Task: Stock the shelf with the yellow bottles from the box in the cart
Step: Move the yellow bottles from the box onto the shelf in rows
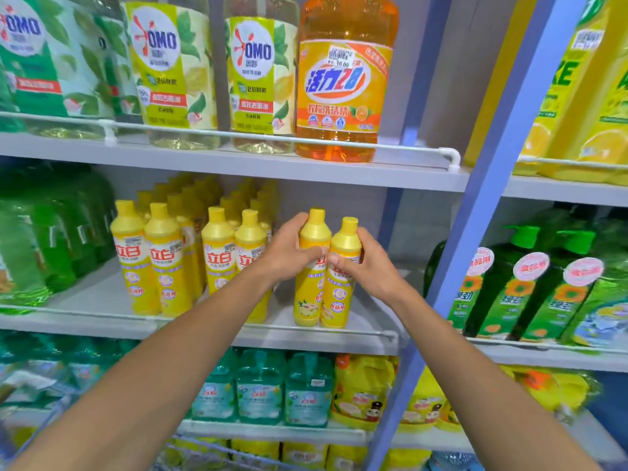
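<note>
1. Yellow bottles – two at the right end of the middle shelf (102,321), side by side and touching, bases at shelf level behind the front rail.
2. Left hand (289,253) wraps the left bottle (311,283) at the shoulder.
3. Right hand (365,263) grips the right bottle (339,290) the same way.
4. Stocked yellow bottles (163,263) stand in rows just to the left – small gap between.

The left hand (290,248) and right hand (365,260) cover the label middles of the two yellow bottles (311,266) near the shelf's (102,300) front edge. The cart (210,452) is cut off at the bottom, its contents unclear.
</note>
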### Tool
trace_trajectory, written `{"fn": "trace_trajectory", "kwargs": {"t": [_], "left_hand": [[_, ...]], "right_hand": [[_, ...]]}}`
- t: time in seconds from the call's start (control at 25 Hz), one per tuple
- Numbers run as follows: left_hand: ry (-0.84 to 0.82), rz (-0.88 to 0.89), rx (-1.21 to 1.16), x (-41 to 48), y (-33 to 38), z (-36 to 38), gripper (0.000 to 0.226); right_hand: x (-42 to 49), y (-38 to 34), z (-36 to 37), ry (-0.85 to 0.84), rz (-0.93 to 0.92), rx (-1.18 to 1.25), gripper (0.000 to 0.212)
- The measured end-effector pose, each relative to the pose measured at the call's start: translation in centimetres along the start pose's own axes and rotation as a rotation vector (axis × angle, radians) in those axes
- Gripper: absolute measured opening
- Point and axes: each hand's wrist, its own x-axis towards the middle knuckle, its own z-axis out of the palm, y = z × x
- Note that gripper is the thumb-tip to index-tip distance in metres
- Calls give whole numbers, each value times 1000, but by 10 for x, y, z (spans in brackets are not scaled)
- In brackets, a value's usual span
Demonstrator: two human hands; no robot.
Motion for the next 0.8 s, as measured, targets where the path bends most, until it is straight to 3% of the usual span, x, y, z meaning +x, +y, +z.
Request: {"fn": "trace_trajectory", "kwargs": {"t": [0.16,0.28,0.4,0.52,0.68,0.8], "left_hand": [[-28,-40,-58,-2,-20,4,56],[62,-98,-139,-14,-36,15,72],[276,-172,-130,-40,-58,45,61],[382,-152,-38,-55,-70,65,53],[275,-107,-5,-48,-85,59,53],[224,-192,91,-48,-93,63,63]], "right_hand": [[-9,6,8,51,22,0,66],[-29,25,27,193,81,-56,75],[-53,53,49,371,208,-164,73],[-64,69,58,374,250,-178,56],[-56,75,58,350,235,-193,52],[-47,84,61,291,260,-315,57]]}}
